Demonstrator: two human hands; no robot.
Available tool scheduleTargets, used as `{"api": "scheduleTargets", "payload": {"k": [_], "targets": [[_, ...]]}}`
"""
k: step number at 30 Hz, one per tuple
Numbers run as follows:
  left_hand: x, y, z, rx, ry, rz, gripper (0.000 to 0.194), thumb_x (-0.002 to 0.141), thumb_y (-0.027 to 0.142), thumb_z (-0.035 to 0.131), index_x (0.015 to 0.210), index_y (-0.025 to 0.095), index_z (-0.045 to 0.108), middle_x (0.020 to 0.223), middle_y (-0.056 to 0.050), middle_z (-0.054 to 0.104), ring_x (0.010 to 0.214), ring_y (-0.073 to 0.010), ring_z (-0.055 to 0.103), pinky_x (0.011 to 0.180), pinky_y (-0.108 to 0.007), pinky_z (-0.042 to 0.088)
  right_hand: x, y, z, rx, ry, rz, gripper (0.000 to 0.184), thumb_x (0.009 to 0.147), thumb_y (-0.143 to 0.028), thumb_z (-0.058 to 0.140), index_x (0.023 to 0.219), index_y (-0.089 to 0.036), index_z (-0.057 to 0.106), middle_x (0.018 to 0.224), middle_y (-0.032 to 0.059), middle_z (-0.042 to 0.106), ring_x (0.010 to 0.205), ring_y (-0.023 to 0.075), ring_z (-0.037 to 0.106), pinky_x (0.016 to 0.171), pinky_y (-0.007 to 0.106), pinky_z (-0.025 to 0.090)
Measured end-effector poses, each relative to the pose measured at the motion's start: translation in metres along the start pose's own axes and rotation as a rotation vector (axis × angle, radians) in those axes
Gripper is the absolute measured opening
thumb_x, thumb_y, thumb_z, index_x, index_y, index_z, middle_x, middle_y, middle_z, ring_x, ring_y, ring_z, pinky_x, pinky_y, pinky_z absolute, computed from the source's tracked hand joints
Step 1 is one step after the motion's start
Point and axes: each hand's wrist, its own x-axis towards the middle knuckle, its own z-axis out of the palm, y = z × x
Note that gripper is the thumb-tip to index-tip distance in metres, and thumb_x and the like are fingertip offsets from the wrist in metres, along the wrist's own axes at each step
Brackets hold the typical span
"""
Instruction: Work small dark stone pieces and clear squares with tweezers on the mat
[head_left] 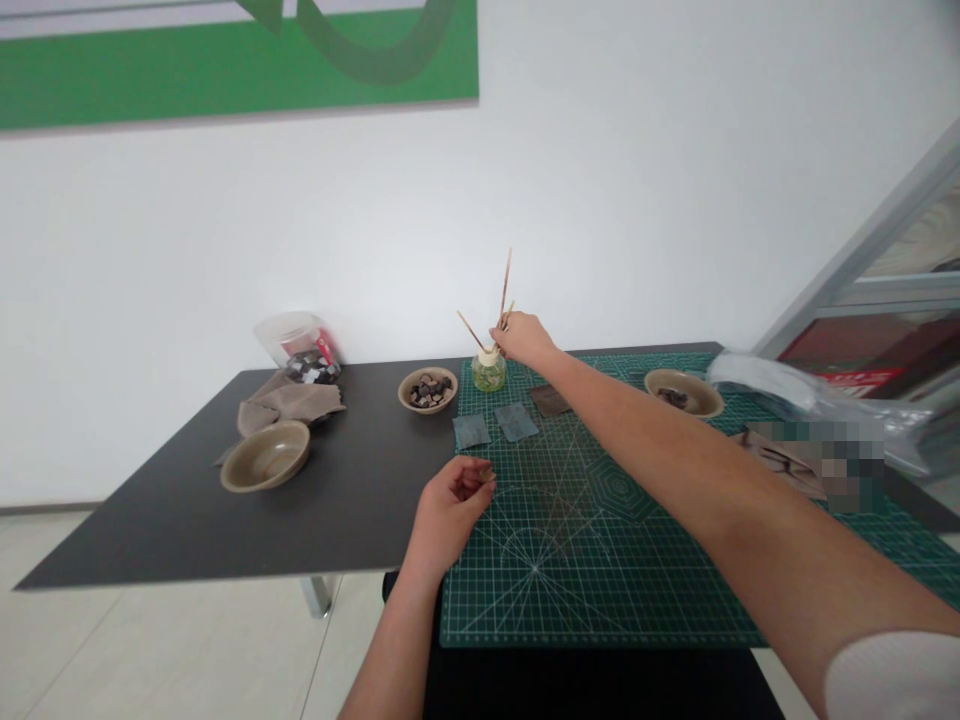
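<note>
My right hand (523,338) reaches far across the table and pinches a thin wooden stick (506,283) that stands in a small glass bottle (489,371). Another stick (471,330) leans out of the bottle to the left. My left hand (452,497) rests near the left edge of the green cutting mat (585,560), fingers curled in; whether it holds something small I cannot tell. Two grey-blue squares (472,431) (516,421) and a dark square (550,400) lie on the mat just in front of the bottle.
A bowl of dark cubes (428,389) stands left of the bottle, another bowl (684,392) sits at the right and an empty one (265,456) at the left. A plastic bag of cubes (300,350), a cloth (289,404) and clear packaging (810,395) lie on the dark table (225,520).
</note>
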Motion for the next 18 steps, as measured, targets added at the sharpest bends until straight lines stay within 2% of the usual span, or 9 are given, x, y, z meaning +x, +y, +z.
{"api": "scheduleTargets", "payload": {"k": [6,13,18], "targets": [[-0.0011,0.0004,-0.0008,0.026,-0.015,0.003,0.023,0.072,0.029,0.072,0.091,0.017,0.066,0.077,0.0,0.064,0.069,-0.0114,0.057,0.067,-0.024,0.046,-0.0031,0.0044,0.0039,0.108,-0.046,0.011,0.019,0.084,-0.031,0.068,0.086,-0.013,0.076,0.081,0.0089,0.075,0.082,0.0182,0.069,0.077,0.025,0.049],[-0.0012,-0.0006,-0.0012,0.027,-0.019,-0.003,0.024,0.072,0.03,0.072,0.092,0.018,0.066,0.078,0.0,0.065,0.07,-0.0118,0.057,0.066,-0.024,0.046,-0.0034,0.0031,0.0076,0.148,-0.011,0.031,0.014,0.079,-0.025,0.071,0.089,-0.016,0.076,0.088,0.0079,0.075,0.086,0.0197,0.069,0.078,0.027,0.05],[-0.0015,-0.0025,-0.0013,0.04,-0.02,0.01,0.023,0.073,0.031,0.071,0.091,0.018,0.066,0.078,0.0,0.064,0.069,-0.0121,0.057,0.066,-0.025,0.046,-0.0034,0.0001,0.0088,0.154,0.007,0.078,0.014,0.076,-0.028,0.074,0.083,-0.016,0.076,0.085,0.0092,0.075,0.084,0.0212,0.069,0.075,0.028,0.05]]}}
